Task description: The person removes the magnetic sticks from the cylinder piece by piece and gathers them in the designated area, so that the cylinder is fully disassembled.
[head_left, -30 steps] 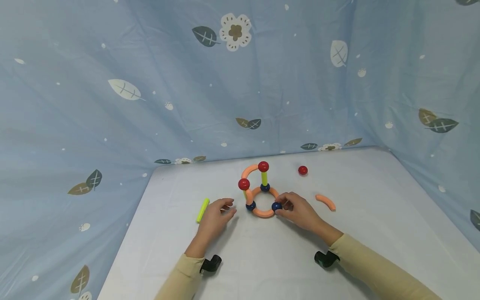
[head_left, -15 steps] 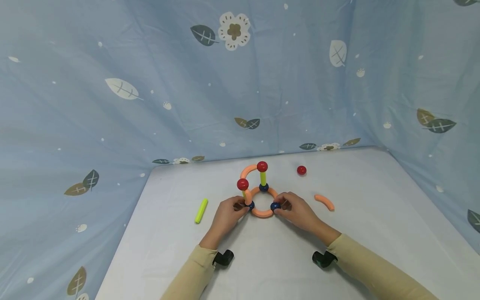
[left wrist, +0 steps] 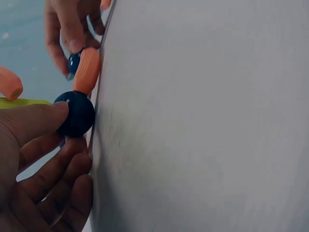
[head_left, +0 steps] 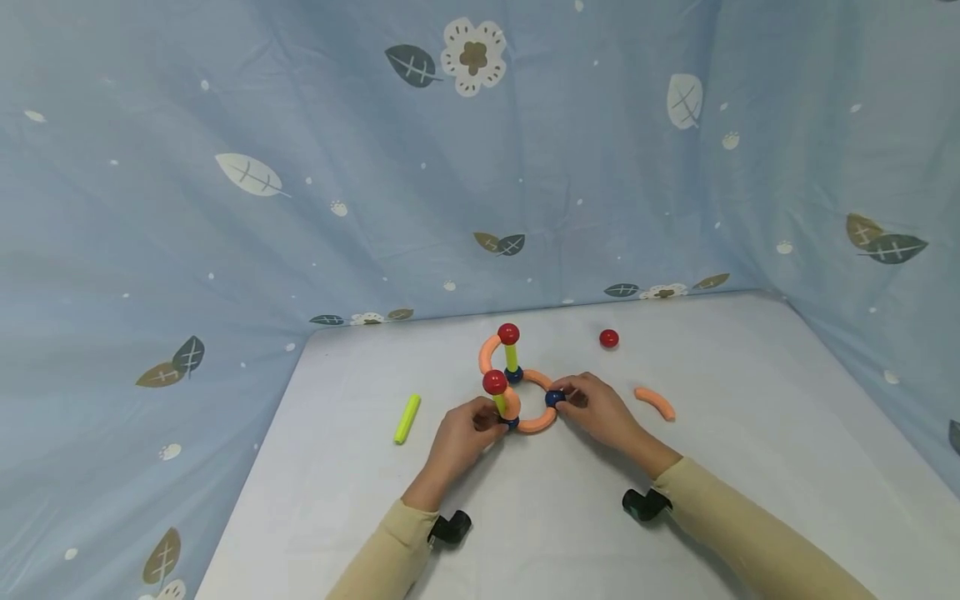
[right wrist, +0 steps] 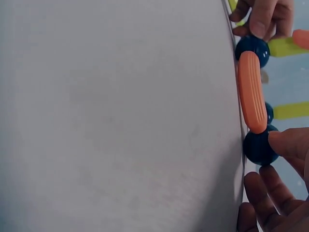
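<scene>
A built piece of balls and rods stands mid-table: a ring of curved orange rods [head_left: 537,423] joined by dark blue balls, with two upright yellow-green rods [head_left: 512,357] topped by red balls [head_left: 508,334] and a curved orange rod [head_left: 489,353] at the upper level. My left hand [head_left: 461,437] pinches the near-left blue ball [left wrist: 76,115] between thumb and fingers. On the ring's right side, my right hand [head_left: 600,412] pinches another blue ball [right wrist: 261,147]. Between these two balls runs an orange rod [right wrist: 252,92], seen in the right wrist view.
A loose yellow-green rod [head_left: 407,419] lies left of my left hand. Right of my right hand lies a loose curved orange rod [head_left: 655,403]. A red ball [head_left: 609,338] rests farther back. A blue patterned cloth [head_left: 420,192] hangs behind the white table [head_left: 540,533].
My left hand has moved right to the near-left blue ball and pinches it. The ring has turned somewhat, its right ball shifting away from me, with my right hand still on it.
</scene>
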Motion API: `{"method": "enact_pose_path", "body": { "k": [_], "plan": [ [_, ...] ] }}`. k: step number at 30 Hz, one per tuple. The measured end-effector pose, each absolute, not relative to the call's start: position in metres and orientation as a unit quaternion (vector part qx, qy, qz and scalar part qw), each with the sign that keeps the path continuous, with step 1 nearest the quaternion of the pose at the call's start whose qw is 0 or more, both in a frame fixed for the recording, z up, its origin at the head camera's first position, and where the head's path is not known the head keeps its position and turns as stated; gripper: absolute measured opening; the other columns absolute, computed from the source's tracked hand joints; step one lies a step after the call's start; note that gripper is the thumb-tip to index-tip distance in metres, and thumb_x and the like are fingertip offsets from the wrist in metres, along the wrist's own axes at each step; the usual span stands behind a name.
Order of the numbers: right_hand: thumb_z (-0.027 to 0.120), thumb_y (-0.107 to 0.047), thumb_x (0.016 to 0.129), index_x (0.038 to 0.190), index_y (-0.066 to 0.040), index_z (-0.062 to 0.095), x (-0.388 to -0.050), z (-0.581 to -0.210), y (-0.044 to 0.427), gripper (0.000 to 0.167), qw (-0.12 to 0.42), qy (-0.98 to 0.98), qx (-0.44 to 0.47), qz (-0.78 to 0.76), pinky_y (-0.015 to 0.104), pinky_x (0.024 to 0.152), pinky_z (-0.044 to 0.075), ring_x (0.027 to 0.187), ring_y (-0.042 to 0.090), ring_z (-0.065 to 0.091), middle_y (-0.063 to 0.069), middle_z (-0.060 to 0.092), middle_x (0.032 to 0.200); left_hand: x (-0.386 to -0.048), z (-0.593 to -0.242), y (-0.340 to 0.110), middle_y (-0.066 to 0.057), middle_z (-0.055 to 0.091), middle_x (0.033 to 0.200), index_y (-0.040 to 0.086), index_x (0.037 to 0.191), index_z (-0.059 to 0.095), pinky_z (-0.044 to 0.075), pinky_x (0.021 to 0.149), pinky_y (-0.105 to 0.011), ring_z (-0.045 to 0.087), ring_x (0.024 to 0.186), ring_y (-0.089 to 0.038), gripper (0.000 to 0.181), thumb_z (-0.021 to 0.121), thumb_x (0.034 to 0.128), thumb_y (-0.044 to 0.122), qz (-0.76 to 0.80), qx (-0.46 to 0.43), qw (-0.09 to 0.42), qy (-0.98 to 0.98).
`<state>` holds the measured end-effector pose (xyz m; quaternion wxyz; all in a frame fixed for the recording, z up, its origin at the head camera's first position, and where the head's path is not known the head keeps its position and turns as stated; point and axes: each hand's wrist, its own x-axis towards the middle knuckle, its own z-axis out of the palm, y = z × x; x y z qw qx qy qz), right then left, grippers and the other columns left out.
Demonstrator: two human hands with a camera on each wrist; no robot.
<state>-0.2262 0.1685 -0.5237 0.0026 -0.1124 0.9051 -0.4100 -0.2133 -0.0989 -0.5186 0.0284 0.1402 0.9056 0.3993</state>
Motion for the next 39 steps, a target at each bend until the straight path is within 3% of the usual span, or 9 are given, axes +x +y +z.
{"method": "enact_pose_path", "body": {
  "k": [13,26,33,39],
  "plan": [
    [0.071,-0.015,0.096,0.119,-0.014,0.069,-0.242,-0.526,0.168,0.023,-0.012,0.896,-0.097,-0.433,0.038,0.081,0.055,0.094,0.017,0.065,0.004,0.069,0.117,-0.205,-0.521,-0.084,0.013,0.067,0.087,0.019,0.110,0.071,0.053,0.072,-0.023,0.062,0.079,-0.004,0.025,0.081,0.0882,0.021,0.407,0.156,0.049,0.899],
    [0.072,-0.014,0.096,0.123,-0.012,0.069,-0.244,-0.524,0.165,0.027,-0.015,0.898,-0.103,-0.429,0.043,0.089,0.057,0.100,0.023,0.067,0.007,0.069,0.120,-0.200,-0.519,-0.078,0.013,0.064,0.078,0.020,0.107,0.072,0.051,0.065,-0.022,0.058,0.071,-0.004,0.022,0.082,0.0874,0.024,0.401,0.164,0.038,0.900],
    [0.072,-0.014,0.095,0.130,-0.010,0.065,-0.239,-0.523,0.167,0.035,-0.006,0.895,-0.099,-0.435,0.044,0.090,0.055,0.101,0.023,0.064,0.010,0.066,0.121,-0.198,-0.522,-0.083,0.014,0.066,0.082,0.019,0.106,0.072,0.051,0.067,-0.022,0.059,0.074,-0.003,0.018,0.079,0.0900,0.023,0.408,0.165,0.038,0.897],
    [0.069,-0.014,0.097,0.129,-0.009,0.065,-0.231,-0.519,0.170,0.032,-0.020,0.894,-0.115,-0.434,0.045,0.090,0.056,0.103,0.025,0.064,0.010,0.065,0.119,-0.199,-0.519,-0.091,0.013,0.065,0.084,0.019,0.107,0.073,0.051,0.062,-0.022,0.059,0.074,-0.005,0.015,0.076,0.0929,0.023,0.409,0.151,0.016,0.900]
  ]
}}
